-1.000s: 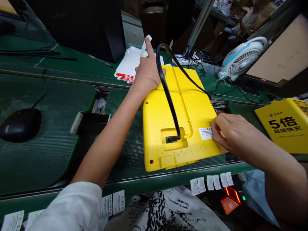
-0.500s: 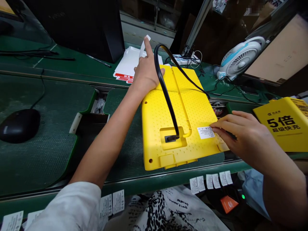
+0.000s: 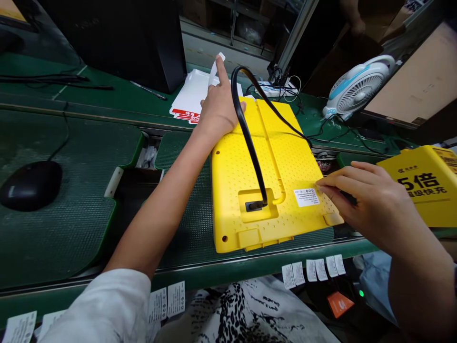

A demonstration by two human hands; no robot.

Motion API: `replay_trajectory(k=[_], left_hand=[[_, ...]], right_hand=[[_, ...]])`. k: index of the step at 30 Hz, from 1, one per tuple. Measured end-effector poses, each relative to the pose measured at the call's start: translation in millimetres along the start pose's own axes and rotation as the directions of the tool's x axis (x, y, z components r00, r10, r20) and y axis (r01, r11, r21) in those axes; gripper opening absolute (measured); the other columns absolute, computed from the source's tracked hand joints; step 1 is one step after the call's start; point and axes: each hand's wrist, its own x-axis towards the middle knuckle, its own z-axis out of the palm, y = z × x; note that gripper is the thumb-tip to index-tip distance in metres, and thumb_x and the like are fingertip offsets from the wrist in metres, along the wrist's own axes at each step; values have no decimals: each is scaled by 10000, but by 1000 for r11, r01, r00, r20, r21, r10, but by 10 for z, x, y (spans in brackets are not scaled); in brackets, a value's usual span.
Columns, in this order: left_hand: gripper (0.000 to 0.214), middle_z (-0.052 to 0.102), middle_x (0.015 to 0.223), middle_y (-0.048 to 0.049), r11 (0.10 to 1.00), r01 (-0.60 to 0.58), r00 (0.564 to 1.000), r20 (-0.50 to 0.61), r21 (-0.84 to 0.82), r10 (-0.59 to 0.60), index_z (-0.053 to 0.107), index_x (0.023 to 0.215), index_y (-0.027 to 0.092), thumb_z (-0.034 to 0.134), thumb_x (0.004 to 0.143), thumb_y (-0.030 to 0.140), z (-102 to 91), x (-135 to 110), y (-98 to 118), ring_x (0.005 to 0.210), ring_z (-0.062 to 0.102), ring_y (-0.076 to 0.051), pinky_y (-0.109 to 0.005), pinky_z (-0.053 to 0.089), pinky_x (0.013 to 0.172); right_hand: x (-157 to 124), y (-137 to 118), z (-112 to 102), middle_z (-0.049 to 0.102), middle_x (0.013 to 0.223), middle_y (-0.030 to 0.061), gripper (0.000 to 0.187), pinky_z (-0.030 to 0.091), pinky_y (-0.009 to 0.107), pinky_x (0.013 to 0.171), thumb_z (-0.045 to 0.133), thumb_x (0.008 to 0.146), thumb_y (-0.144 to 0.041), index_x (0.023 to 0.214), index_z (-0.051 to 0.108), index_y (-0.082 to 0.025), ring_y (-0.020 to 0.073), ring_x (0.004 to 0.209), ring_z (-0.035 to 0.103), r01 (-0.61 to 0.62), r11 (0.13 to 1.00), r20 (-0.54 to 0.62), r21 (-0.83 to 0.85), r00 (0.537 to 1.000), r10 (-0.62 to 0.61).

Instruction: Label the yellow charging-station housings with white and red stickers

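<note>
A yellow plastic case (image 3: 257,157) lies tilted on the green conveyor pad, its dimpled face up. A black cable (image 3: 246,131) is plugged into its recessed socket and arches over it. My left hand (image 3: 219,107) grips the far left corner, thumb on top, other fingers partly hidden beyond the edge. Its index finger points away, with a curled white strip (image 3: 213,71) at the tip. A small white printed label (image 3: 306,197) lies flat near the case's right edge. Thumb and index finger of my right hand (image 3: 360,195) are pinched together at that label's right edge.
Right of the case stands a yellow printed box (image 3: 421,186); behind it, a white fan (image 3: 359,90). White sheets (image 3: 189,95) lie beyond my left hand, near a black monitor (image 3: 121,43). A black mouse (image 3: 32,186) sits left. Several labels (image 3: 316,270) hang along the front edge.
The view has shifted slightly. My right fingertips have moved a little away from me along the label's edge. My left hand, the case and the cable keep their places.
</note>
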Motion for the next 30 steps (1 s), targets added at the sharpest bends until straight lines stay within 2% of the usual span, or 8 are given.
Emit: replay_trajectory(k=[6, 13, 17, 20, 24, 30], left_hand=[[1085, 669, 1320, -205, 1000, 4, 1000, 7, 10, -4, -99, 1683, 113, 583, 889, 399, -7, 4, 2, 1249, 580, -410, -550, 453, 1100], [1096, 677, 1318, -194, 1000, 16, 1000, 3, 3, -16, -95, 1685, 122, 586, 875, 407, -3, 11, 4, 1233, 587, -412, -555, 462, 1085], [1101, 649, 1365, -205, 1000, 8, 1000, 26, 14, -8, -122, 1680, 113, 563, 880, 437, -20, 4, 5, 1272, 564, -425, -584, 453, 1099], [1091, 627, 1411, -193, 1000, 11, 999, 45, 18, -11, -139, 1680, 148, 551, 891, 454, -41, -16, 13, 1295, 556, -416, -582, 446, 1115], [1081, 652, 1382, -187, 1000, 13, 999, 34, 22, -14, -122, 1683, 140, 564, 900, 433, -51, -41, 32, 1314, 550, -407, -574, 453, 1118], [1043, 645, 1419, -172, 999, 18, 1000, 16, 35, -18, -87, 1689, 143, 579, 918, 368, -47, -60, 64, 1349, 542, -377, -540, 462, 1133]], right_hand=[[31, 9, 19, 711, 1009, 71, 112, 435, 523, 1025, 561, 1057, -175, 1036, 671, -185, 279, 891, 658, 5, 1000, 73, -22, 997, -3], [146, -62, -23, 682, 909, 81, 273, 427, 527, 965, 471, 1051, -180, 848, 653, -204, 268, 771, 607, -20, 997, 156, -73, 987, 31], [204, -12, -36, 656, 854, 79, 318, 416, 542, 975, 430, 1064, -225, 830, 643, -201, 266, 739, 585, -13, 994, 244, -109, 969, 39], [240, 20, -46, 660, 879, 86, 296, 392, 548, 1011, 416, 1035, -172, 855, 650, -190, 260, 727, 574, 44, 989, 347, -143, 938, 8], [294, -22, -53, 617, 830, 87, 235, 381, 517, 1028, 448, 923, -49, 803, 598, -186, 258, 737, 562, 76, 980, 388, -185, 922, 2], [371, -51, -56, 559, 780, 78, 231, 409, 459, 834, 475, 925, -49, 760, 486, -210, 248, 684, 511, 150, 968, 431, -200, 901, -51]])
